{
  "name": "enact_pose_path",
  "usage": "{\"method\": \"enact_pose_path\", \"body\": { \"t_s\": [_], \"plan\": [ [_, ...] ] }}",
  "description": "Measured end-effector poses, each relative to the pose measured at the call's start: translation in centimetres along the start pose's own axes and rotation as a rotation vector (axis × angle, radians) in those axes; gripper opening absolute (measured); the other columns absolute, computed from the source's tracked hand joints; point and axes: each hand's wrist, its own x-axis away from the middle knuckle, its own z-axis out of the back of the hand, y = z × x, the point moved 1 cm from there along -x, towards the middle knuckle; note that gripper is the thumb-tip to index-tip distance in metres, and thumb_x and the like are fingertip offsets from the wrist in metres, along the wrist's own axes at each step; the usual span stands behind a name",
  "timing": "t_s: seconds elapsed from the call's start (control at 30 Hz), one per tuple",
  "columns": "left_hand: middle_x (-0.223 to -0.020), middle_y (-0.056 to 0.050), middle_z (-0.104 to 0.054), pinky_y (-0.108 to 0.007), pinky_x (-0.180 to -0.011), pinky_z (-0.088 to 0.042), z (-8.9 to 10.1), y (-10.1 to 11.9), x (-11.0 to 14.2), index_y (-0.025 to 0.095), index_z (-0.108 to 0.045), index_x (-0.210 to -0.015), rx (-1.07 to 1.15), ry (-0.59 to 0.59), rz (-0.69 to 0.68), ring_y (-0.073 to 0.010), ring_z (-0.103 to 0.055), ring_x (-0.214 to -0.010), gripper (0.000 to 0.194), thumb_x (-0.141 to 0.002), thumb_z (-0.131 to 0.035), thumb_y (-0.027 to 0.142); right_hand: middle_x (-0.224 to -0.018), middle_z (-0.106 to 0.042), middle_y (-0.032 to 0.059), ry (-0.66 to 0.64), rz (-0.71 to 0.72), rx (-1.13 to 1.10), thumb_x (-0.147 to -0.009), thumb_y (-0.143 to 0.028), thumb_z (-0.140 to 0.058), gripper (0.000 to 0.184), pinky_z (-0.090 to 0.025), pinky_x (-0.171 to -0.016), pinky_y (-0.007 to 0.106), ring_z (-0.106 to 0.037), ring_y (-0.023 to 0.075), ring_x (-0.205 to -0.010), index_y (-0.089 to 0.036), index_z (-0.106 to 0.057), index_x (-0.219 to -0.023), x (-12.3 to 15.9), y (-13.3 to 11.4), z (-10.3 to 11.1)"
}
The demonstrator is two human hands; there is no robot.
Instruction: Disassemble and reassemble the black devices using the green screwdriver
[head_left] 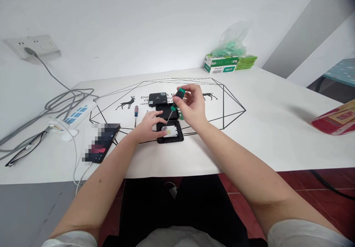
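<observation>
My right hand (192, 106) is closed round the handle of a green screwdriver (175, 104), whose tip points down into a small black device (170, 132) with a pale board inside. My left hand (149, 125) rests on the device's left edge with a fingertip pressed beside the screwdriver tip. Two more black case parts (158, 99) lie just behind the device.
A red-handled screwdriver (135, 114) lies left of the device. A phone (101, 143) sits at the front left, with a power strip (74, 117) and cables beyond. Green boxes (229, 63) stand at the back; a red packet (335, 119) lies far right.
</observation>
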Motion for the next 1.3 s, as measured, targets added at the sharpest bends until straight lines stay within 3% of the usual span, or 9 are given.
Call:
{"method": "enact_pose_path", "body": {
  "t_s": [0.1,0.27,0.37,0.5,0.63,0.8,1.0,1.2,1.3],
  "plan": [
    [-0.158,-0.010,-0.058,-0.062,-0.127,-0.037,-0.5,-0.6,-0.4,0.027,-0.079,-0.102,-0.024,0.055,-0.065,-0.0373,-0.044,-0.150,0.019,-0.097,-0.076,0.046,-0.124,-0.067,0.0030,-0.027,-0.022,-0.011,-0.091,-0.055,-0.079,0.045,-0.068,-0.077,0.038,-0.075,0.0202,-0.097,-0.033,-0.052,-0.120,0.4,0.2,-0.5],
    [-0.143,-0.008,-0.068,-0.056,-0.122,-0.043,-0.9,-1.2,-0.9,0.026,-0.076,-0.090,-0.060,0.136,-0.090,-0.0333,-0.052,-0.138,0.014,-0.099,-0.071,0.034,-0.127,-0.066,0.0048,-0.053,-0.027,-0.008,-0.094,-0.051,-0.076,0.042,-0.069,-0.080,0.040,-0.077,0.0221,-0.104,-0.033,-0.051,-0.122,0.8,0.6,-0.8],
    [-0.137,-0.008,-0.070,-0.055,-0.122,-0.043,-0.7,-1.7,-1.1,0.026,-0.077,-0.094,-0.114,0.200,-0.042,-0.0323,-0.054,-0.136,0.011,-0.099,-0.068,0.029,-0.128,-0.065,0.0049,-0.022,-0.024,0.010,-0.093,-0.051,-0.075,0.042,-0.069,-0.082,0.040,-0.076,0.0224,-0.107,-0.033,-0.050,-0.122,0.5,0.5,-0.5],
    [-0.128,-0.008,-0.073,-0.061,-0.126,-0.036,-0.3,-3.0,-1.4,0.027,-0.079,-0.098,-0.224,0.325,0.170,-0.0339,-0.056,-0.135,0.014,-0.098,-0.066,0.024,-0.129,-0.065,0.0048,0.049,-0.013,0.090,-0.095,-0.051,-0.072,0.040,-0.067,-0.089,0.040,-0.074,0.0213,-0.107,-0.033,-0.048,-0.122,-0.2,0.3,0.3],
    [-0.131,-0.010,-0.071,-0.061,-0.117,-0.044,-0.1,-4.1,-1.6,0.028,-0.083,-0.101,-0.284,0.380,0.351,-0.0395,-0.049,-0.140,0.018,-0.099,-0.066,0.023,-0.129,-0.065,0.0059,0.054,-0.025,0.165,-0.097,-0.051,-0.067,0.039,-0.066,-0.089,0.040,-0.073,0.0207,-0.106,-0.032,-0.047,-0.125,-0.5,0.5,0.6],
    [-0.130,-0.011,-0.072,-0.060,-0.114,-0.045,0.0,-4.6,-1.7,0.029,-0.086,-0.109,-0.314,0.432,0.414,-0.0392,-0.051,-0.134,0.027,-0.101,-0.061,0.023,-0.128,-0.066,0.0061,0.031,-0.026,0.234,-0.096,-0.048,-0.067,0.037,-0.065,-0.091,0.042,-0.073,0.0208,-0.105,-0.031,-0.049,-0.124,-0.4,0.8,0.5],
    [-0.131,-0.012,-0.070,-0.058,-0.111,-0.048,0.4,-5.2,-1.3,0.027,-0.081,-0.126,-0.280,0.513,0.430,-0.0376,-0.054,-0.130,0.048,-0.097,-0.047,0.008,-0.120,-0.070,0.0061,0.072,0.008,0.291,-0.093,-0.045,-0.070,0.036,-0.065,-0.089,0.043,-0.071,0.0218,-0.100,-0.028,-0.054,-0.120,-0.7,0.6,0.9],
    [-0.126,-0.014,-0.069,-0.059,-0.114,-0.046,0.5,-5.4,-1.2,0.024,-0.079,-0.112,-0.247,0.515,0.424,-0.0385,-0.055,-0.130,0.035,-0.095,-0.050,0.011,-0.124,-0.074,0.0127,0.013,-0.033,0.690,-0.095,-0.032,-0.065,0.030,-0.061,-0.098,0.050,-0.071,0.0284,-0.107,-0.023,-0.063,-0.123,-2.6,0.8,3.4],
    [-0.123,-0.012,-0.070,-0.057,-0.119,-0.044,0.4,-4.9,-1.4,0.023,-0.077,-0.112,-0.218,0.460,0.346,-0.0365,-0.055,-0.131,0.026,-0.097,-0.055,0.021,-0.126,-0.075,0.0176,-0.079,-0.189,0.939,-0.095,-0.022,-0.065,0.028,-0.056,-0.107,0.052,-0.070,0.0332,-0.117,-0.018,-0.068,-0.122,-3.8,1.4,5.6]
  ]
}}
